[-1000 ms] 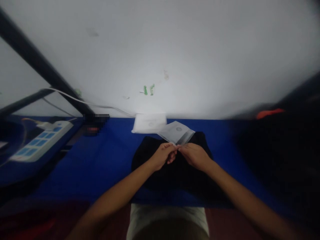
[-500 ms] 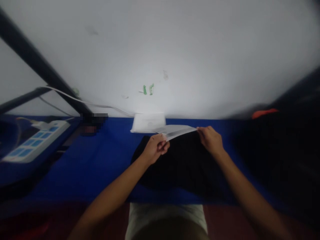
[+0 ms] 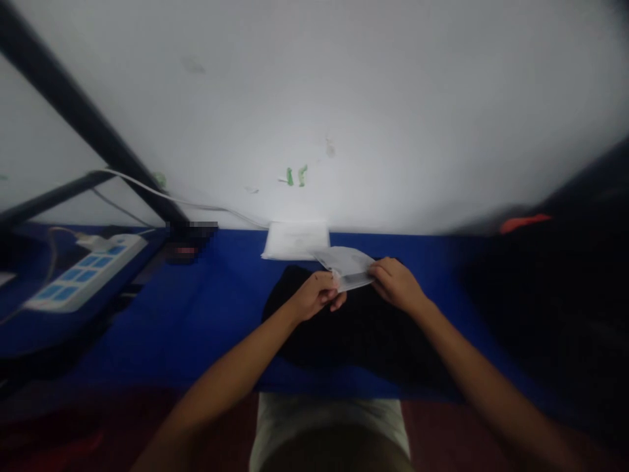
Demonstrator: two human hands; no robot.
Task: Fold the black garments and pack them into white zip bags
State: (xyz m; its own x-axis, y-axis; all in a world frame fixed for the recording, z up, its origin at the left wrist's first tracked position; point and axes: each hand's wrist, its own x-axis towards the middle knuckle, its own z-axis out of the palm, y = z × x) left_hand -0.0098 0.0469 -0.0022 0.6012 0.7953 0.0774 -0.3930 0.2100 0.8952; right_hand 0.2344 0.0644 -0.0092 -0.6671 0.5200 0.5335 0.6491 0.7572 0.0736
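1. We find the translucent sleeve [image 3: 354,262] held above the black cloth [image 3: 339,341], nearer the counter's [image 3: 196,308] far edge than its near edge.
2. The left hand [image 3: 317,296] has its fingers pinched narrow on the sleeve's left near corner; the right hand [image 3: 399,285] pinches its right side.
3. We judge the step to be handling the sleeve's near edge; whether that edge is open, we cannot tell.
4. We advise light fingertip pressure and level hands, as thin film would likely crease or slip under uneven pull.
5. The white stack [image 3: 293,240] lies by the far edge, partly overlapped in view by the sleeve; we recommend clearance, since contact could disturb it.
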